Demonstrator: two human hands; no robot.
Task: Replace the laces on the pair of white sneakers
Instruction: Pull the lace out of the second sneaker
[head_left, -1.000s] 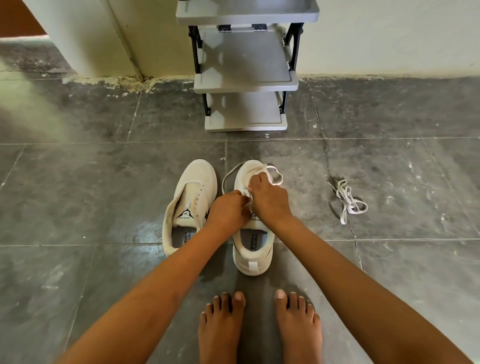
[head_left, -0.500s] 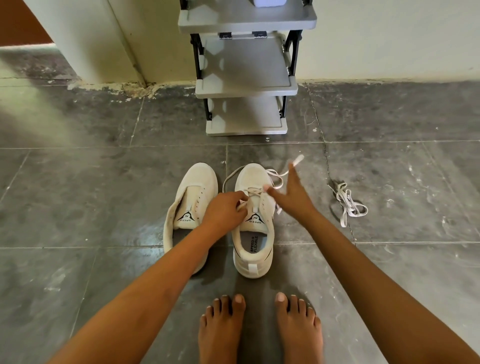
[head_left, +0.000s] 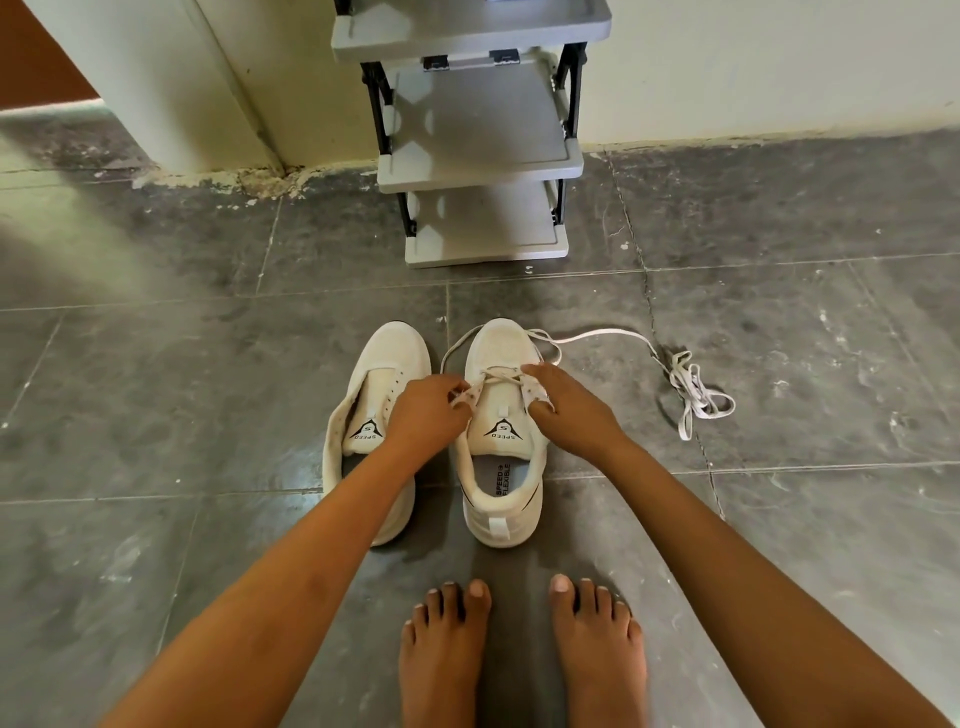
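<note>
While two bare feet (head_left: 441, 654) are planted nearest on the grey floor (head_left: 156, 415), both hands are held over the right sneaker (head_left: 501, 499) just ahead. Its lace (head_left: 498, 375) is pinched in the curled fingers of the left hand (head_left: 423, 415) at the left eyelet row. The right eyelet flap is pinched between thumb and fingers of the right hand (head_left: 569, 410). A second sneaker (head_left: 387, 374) is set just beside, on the left. One lace end is trailed rightward toward a loose lace bundle (head_left: 696, 395). A grey shelf rack (head_left: 483, 135) is seen farthest.

The top edge cuts off the rack (head_left: 478, 119). The left arm (head_left: 311, 545) hides the left sneaker's (head_left: 395, 353) heel. The left grip (head_left: 426, 415) curls its fingertips out of sight.
</note>
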